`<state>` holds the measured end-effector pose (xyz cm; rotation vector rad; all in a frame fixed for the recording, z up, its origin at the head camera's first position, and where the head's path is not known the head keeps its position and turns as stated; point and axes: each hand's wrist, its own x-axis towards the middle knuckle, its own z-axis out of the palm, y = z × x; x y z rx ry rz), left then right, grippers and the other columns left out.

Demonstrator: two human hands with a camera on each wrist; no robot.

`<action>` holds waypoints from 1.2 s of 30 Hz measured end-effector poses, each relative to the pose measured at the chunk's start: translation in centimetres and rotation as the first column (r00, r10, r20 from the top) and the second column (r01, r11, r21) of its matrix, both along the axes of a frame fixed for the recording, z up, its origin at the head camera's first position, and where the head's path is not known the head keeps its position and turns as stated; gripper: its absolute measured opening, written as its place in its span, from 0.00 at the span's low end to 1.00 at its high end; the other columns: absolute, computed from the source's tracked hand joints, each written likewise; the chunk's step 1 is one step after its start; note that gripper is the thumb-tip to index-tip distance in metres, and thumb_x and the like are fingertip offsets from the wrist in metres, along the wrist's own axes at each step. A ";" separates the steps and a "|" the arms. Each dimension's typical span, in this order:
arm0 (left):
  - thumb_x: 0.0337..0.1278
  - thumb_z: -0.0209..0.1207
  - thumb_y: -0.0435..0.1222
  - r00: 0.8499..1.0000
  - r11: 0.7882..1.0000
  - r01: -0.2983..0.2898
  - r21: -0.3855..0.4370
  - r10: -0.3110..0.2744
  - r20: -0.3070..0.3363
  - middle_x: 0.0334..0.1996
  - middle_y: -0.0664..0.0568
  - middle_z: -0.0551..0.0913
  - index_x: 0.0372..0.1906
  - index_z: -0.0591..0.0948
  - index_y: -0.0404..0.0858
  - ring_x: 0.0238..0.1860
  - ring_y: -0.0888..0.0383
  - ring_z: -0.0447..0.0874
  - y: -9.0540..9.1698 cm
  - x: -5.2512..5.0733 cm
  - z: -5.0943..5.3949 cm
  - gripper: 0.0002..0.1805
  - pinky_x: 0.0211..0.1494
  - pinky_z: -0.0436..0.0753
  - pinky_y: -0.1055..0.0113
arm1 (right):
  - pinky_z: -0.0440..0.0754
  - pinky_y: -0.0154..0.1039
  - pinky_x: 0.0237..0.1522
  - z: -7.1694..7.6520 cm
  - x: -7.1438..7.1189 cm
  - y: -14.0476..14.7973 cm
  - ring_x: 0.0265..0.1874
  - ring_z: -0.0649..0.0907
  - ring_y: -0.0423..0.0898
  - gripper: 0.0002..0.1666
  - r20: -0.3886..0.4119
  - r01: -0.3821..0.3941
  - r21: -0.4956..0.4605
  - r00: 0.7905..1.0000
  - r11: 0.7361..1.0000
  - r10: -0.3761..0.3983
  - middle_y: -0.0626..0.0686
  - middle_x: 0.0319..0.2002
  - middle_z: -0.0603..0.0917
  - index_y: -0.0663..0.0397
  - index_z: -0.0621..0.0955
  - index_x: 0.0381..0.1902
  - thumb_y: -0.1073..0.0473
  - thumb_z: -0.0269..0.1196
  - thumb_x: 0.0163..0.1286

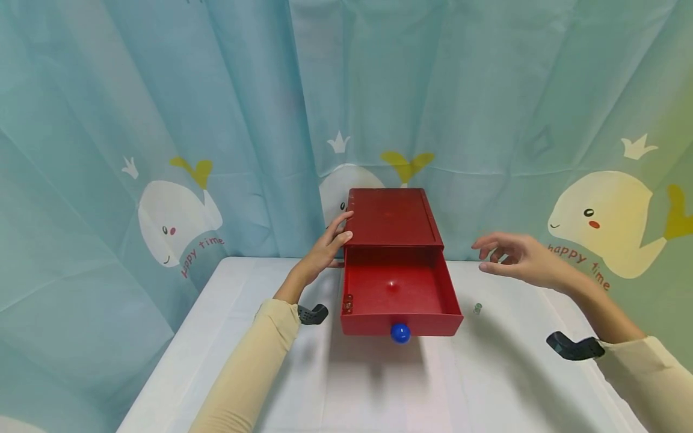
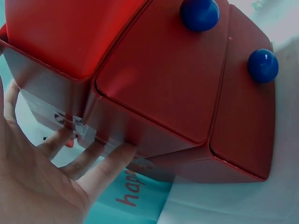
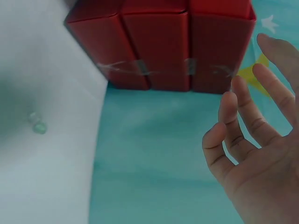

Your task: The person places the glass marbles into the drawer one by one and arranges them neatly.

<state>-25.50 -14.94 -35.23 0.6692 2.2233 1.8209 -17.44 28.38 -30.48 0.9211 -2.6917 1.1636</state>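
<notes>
A red drawer cabinet stands on the table, its top drawer pulled out. A few small brown shiny pieces sit in that drawer's front left corner. Blue round knobs show on the drawer fronts, one on the pulled-out drawer and another on the lowest front. My left hand rests against the cabinet's left side with fingers spread. Off to the right, my right hand hovers in the air with loosely bent fingers and holds nothing. Below it lie small clear greenish pieces, perhaps glass beads.
A white cloth covers the table. Behind the cabinet hangs a pale blue-green curtain printed with whales. Clear tape runs across the cabinet's side, over the seams between its stacked units.
</notes>
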 end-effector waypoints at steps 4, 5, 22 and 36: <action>0.72 0.48 0.54 1.000 1.000 0.000 0.003 0.000 -0.005 0.78 0.46 0.56 0.80 0.54 0.67 0.74 0.43 0.63 0.0 0.1 0.0 0.35 0.59 0.79 0.35 | 0.84 0.36 0.35 -1.7 -0.3 0.8 0.36 0.86 0.45 0.21 0.031 0.028 0.004 0.999 1.000 -0.028 0.49 0.42 0.84 0.49 0.82 0.58 0.61 0.71 0.68; 0.72 0.48 0.54 1.000 1.000 0.000 0.002 0.000 -0.004 0.78 0.46 0.56 0.80 0.54 0.67 0.74 0.43 0.63 0.0 0.1 0.0 0.35 0.59 0.79 0.35 | 0.84 0.36 0.36 -2.1 -0.4 1.0 0.37 0.86 0.45 0.21 0.038 0.036 0.009 0.999 0.999 -0.037 0.49 0.42 0.84 0.49 0.82 0.58 0.61 0.71 0.68; 0.72 0.48 0.54 1.000 1.000 0.001 -0.003 -0.001 -0.010 0.79 0.46 0.55 0.80 0.53 0.66 0.74 0.43 0.62 0.0 0.1 0.0 0.35 0.59 0.79 0.35 | 0.82 0.37 0.39 -8.1 -1.2 3.4 0.39 0.86 0.44 0.22 0.161 0.138 0.056 0.976 0.989 -0.146 0.51 0.44 0.85 0.49 0.80 0.59 0.53 0.71 0.69; 0.73 0.47 0.53 1.000 1.000 0.003 -0.011 -0.003 -0.018 0.78 0.44 0.57 0.81 0.53 0.64 0.74 0.40 0.63 0.0 0.1 0.1 0.35 0.60 0.78 0.34 | 0.82 0.37 0.42 -11.7 -2.2 4.5 0.42 0.85 0.49 0.26 0.253 0.076 0.084 0.963 0.994 -0.095 0.57 0.47 0.86 0.60 0.79 0.62 0.58 0.70 0.68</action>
